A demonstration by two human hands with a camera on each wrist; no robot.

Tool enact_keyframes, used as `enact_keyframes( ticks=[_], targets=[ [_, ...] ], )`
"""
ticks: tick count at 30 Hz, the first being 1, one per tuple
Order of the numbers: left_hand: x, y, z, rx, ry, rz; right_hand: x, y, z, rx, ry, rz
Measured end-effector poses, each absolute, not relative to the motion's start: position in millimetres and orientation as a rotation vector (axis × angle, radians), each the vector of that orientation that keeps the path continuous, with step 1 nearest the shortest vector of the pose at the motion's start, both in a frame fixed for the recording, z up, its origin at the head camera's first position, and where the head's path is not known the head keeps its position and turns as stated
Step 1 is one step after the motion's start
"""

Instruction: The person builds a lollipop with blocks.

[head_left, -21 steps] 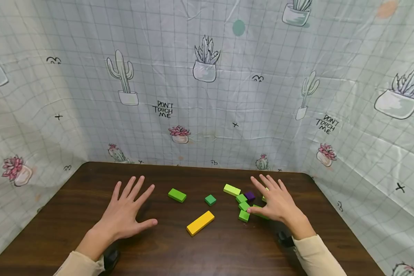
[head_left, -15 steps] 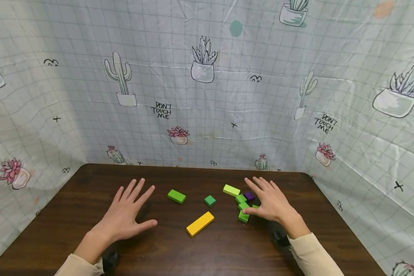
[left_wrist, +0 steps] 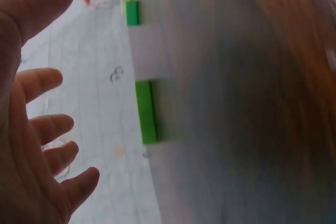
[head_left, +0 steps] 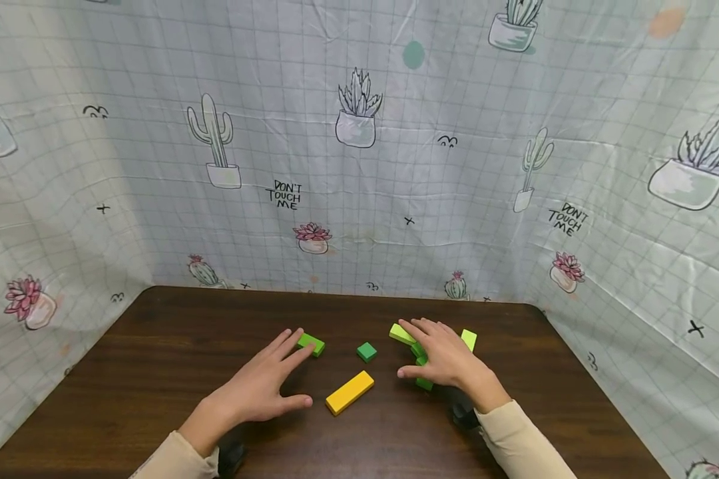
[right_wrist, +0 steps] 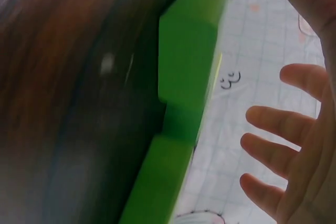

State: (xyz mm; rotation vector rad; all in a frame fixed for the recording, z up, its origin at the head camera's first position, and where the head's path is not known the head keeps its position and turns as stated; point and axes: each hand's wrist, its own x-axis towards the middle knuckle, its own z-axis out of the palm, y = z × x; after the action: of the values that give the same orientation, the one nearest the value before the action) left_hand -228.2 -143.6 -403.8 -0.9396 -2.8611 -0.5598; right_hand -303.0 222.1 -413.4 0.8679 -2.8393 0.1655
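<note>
One yellow block [head_left: 350, 392] lies ungripped between the left hand [head_left: 257, 386], spread and empty, and the right hand [head_left: 446, 358], likewise, over a green cluster [right_wrist: 187, 66] toward the worktop's [head_left: 150, 372] right edge, gripping apparently yet to begin.

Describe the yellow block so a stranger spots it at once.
Find the dark brown table, then the space between the left hand and right hand. The yellow block lies there slantwise, with a small green block beyond it; its golden colour sets it apart from its green neighbours.
</note>
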Motion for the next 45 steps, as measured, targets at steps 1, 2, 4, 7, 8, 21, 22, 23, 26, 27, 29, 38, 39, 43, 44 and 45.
enact_keyframes(
  ticks=[1, 2, 4, 7, 8, 21, 22, 23, 26, 27, 29, 38, 39, 43, 44, 45],
  targets=[
    [-228.5, -140.6, -404.4, -0.957, -2.868, -0.563, -303.8, 219.8, -414.3, 0.874, -2.845, 0.170],
    [-228.6, -137.8, -405.0, -0.974, -2.872, -0.564, -304.7, 217.4, -415.1, 0.879, -2.850, 0.171],
    [-228.9, -132.4, -406.3, -1.000, -2.885, -0.558, -306.5, 212.5, -416.1, 0.888, -2.865, 0.180],
    [-229.5, -125.1, -408.4, -1.039, -2.908, -0.557, -308.7, 204.9, -416.8, 0.901, -2.888, 0.189],
    [-229.4, -122.8, -408.7, -1.052, -2.915, -0.564, -309.2, 202.5, -417.0, 0.907, -2.893, 0.189],
    [-230.9, -99.9, -409.8, -1.122, -2.998, -0.573, -318.3, 179.1, -420.9, 0.981, -2.943, 0.234],
    [-231.1, -98.8, -409.8, -1.125, -2.999, -0.572, -319.4, 177.6, -421.0, 0.991, -2.945, 0.238],
    [-231.4, -97.7, -409.7, -1.128, -3.000, -0.573, -320.6, 176.0, -420.9, 0.998, -2.944, 0.243],
    [-232.7, -94.1, -409.5, -1.140, -3.003, -0.563, -323.5, 170.8, -419.3, 1.017, -2.962, 0.269],
    [-233.1, -92.9, -409.5, -1.145, -3.004, -0.556, -324.5, 169.2, -419.0, 1.021, -2.972, 0.274],
    [-233.8, -90.9, -409.5, -1.151, -3.011, -0.553, -326.2, 166.0, -418.1, 1.036, -2.985, 0.290],
    [-237.0, -85.6, -412.0, -1.191, -3.006, -0.546, -327.6, 156.0, -417.8, 1.106, -2.985, 0.365],
    [-237.3, -85.4, -412.2, -1.196, -3.002, -0.548, -327.6, 155.5, -418.1, 1.110, -2.985, 0.374],
    [-238.1, -84.4, -413.1, -1.210, -2.988, -0.547, -328.5, 153.7, -419.3, 1.132, -2.978, 0.394],
    [-238.2, -83.9, -413.2, -1.212, -2.988, -0.547, -328.7, 153.5, -419.5, 1.137, -2.977, 0.400],
    [-238.2, -83.4, -413.2, -1.214, -2.990, -0.545, -328.7, 153.2, -419.6, 1.142, -2.975, 0.402]
  ],
)
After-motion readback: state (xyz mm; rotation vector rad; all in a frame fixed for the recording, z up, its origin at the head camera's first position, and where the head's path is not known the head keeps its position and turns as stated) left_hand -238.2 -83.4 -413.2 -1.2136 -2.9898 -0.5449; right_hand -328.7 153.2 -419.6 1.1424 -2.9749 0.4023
